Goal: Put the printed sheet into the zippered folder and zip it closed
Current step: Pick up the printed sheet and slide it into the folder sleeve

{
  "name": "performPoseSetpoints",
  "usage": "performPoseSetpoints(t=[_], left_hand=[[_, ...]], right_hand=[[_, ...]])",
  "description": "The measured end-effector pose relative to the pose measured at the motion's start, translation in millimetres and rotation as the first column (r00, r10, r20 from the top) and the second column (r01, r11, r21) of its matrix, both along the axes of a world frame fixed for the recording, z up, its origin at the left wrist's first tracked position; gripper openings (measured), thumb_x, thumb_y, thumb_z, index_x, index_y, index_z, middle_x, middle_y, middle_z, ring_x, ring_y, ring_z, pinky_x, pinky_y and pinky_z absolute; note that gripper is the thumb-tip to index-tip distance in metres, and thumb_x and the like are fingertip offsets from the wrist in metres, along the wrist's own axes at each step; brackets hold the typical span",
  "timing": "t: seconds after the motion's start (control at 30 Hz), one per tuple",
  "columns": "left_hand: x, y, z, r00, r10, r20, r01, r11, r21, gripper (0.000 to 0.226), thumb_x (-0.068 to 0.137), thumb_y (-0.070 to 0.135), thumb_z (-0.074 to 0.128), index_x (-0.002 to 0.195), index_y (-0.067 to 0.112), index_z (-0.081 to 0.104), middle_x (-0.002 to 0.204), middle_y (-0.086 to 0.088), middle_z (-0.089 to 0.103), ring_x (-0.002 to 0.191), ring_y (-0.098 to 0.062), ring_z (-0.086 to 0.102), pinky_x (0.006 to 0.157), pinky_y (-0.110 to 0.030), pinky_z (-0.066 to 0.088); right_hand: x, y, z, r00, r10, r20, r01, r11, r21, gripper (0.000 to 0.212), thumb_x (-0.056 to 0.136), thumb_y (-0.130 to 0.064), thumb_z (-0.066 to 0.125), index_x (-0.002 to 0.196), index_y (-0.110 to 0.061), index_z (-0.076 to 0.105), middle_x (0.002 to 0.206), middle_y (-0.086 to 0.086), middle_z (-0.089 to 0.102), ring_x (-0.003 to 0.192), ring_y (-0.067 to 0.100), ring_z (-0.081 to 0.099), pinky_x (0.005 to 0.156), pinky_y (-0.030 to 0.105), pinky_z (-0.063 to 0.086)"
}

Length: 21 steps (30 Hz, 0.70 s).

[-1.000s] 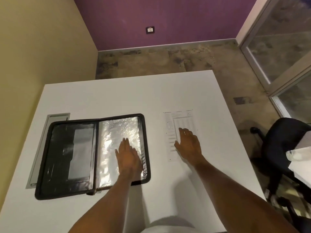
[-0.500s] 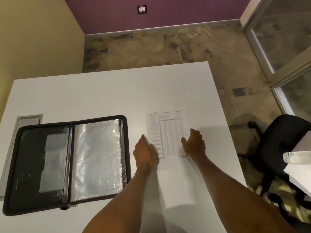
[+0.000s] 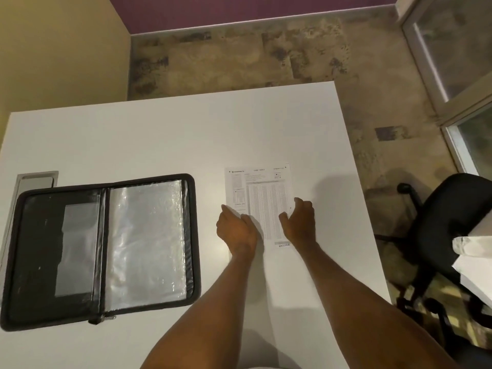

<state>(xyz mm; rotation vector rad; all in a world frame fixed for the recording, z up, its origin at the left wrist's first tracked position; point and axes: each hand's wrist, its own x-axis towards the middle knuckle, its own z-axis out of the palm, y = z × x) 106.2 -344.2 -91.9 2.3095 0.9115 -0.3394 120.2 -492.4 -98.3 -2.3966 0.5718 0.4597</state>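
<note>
A black zippered folder lies open flat on the left of the white table, its right half filled with shiny clear sleeves and its zip pull at the near edge. To its right the printed sheet lies flat. My left hand rests at the sheet's left edge and my right hand at its right edge, fingers curled against the paper. Whether either hand has lifted the sheet cannot be told.
A grey cable hatch is set into the table behind the folder's left corner. A black office chair stands on the floor right of the table, beside another white desk corner with a clear bottle. Glass doors are at far right.
My left hand left the folder's sleeves and moved right to the sheet's left edge. My right hand slid from the middle of the sheet to its right edge. The view shifted right.
</note>
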Motion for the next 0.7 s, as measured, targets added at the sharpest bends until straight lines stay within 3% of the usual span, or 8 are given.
performPoseSetpoints(t=[0.17, 0.33, 0.47, 0.53, 0.6, 0.7], left_hand=[[27.9, 2.4, 6.0, 0.954, 0.232, -0.192, -0.247, 0.967, -0.061, 0.048, 0.098, 0.034, 0.062, 0.135, 0.006, 0.05, 0.131, -0.017, 0.063, 0.125, -0.037, 0.058, 0.105, -0.052, 0.045], [39.3, 15.8, 1.8, 0.919, 0.301, -0.254, -0.357, 0.909, -0.215, 0.046, 0.095, 0.03, 0.067, 0.129, 0.001, 0.057, 0.129, -0.019, 0.066, 0.12, -0.038, 0.064, 0.104, -0.053, 0.053], [37.1, 23.8, -1.1, 0.914, 0.335, -0.229, -0.401, 0.833, -0.38, 0.035, 0.094, 0.018, 0.059, 0.119, -0.007, 0.063, 0.128, -0.026, 0.062, 0.122, -0.041, 0.063, 0.102, -0.054, 0.055], [32.6, 28.8, -2.8, 0.927, 0.333, -0.17, -0.374, 0.829, -0.416, 0.014, 0.096, 0.009, 0.052, 0.097, -0.001, 0.062, 0.112, -0.022, 0.065, 0.098, -0.032, 0.067, 0.086, -0.043, 0.059], [26.9, 35.7, -1.1, 0.938, 0.328, -0.109, -0.341, 0.824, -0.454, 0.018, 0.094, 0.0, 0.049, 0.08, 0.009, 0.056, 0.095, -0.013, 0.063, 0.074, -0.024, 0.058, 0.069, -0.034, 0.052], [18.7, 50.2, 0.7, 0.951, 0.3, -0.077, -0.295, 0.805, -0.514, 0.02, 0.092, -0.002, 0.06, 0.1, 0.007, 0.076, 0.1, -0.013, 0.078, 0.084, -0.033, 0.073, 0.084, -0.044, 0.063]], right_hand=[[-0.6, -3.9, -2.4, 0.999, 0.044, -0.008, -0.044, 0.999, -0.025, 0.059, 0.092, -0.02, 0.067, 0.144, 0.0, 0.046, 0.136, 0.021, 0.05, 0.128, 0.038, 0.048, 0.107, 0.043, 0.042], [-0.2, -6.6, -3.2, 0.999, 0.054, 0.004, -0.054, 0.998, -0.024, 0.057, 0.091, -0.018, 0.068, 0.141, 0.002, 0.048, 0.133, 0.022, 0.051, 0.125, 0.039, 0.05, 0.108, 0.043, 0.041], [-0.1, -6.9, -4.0, 0.999, 0.054, 0.0, -0.054, 0.998, -0.013, 0.055, 0.091, -0.017, 0.067, 0.139, 0.003, 0.049, 0.132, 0.022, 0.051, 0.125, 0.039, 0.049, 0.107, 0.042, 0.041], [0.5, -7.7, -4.0, 0.998, 0.058, -0.008, -0.058, 0.998, -0.008, 0.055, 0.091, -0.018, 0.067, 0.138, 0.003, 0.049, 0.133, 0.022, 0.051, 0.125, 0.039, 0.049, 0.108, 0.043, 0.041], [0.9, -8.9, -4.0, 0.998, 0.059, -0.015, -0.059, 0.998, -0.001, 0.055, 0.091, -0.018, 0.067, 0.139, 0.003, 0.049, 0.133, 0.022, 0.05, 0.125, 0.039, 0.049, 0.108, 0.043, 0.041], [0.9, -12.0, -4.1, 0.998, 0.066, -0.022, -0.065, 0.998, 0.01, 0.06, 0.09, -0.019, 0.068, 0.143, 0.002, 0.047, 0.136, 0.022, 0.049, 0.128, 0.039, 0.048, 0.11, 0.044, 0.04]])
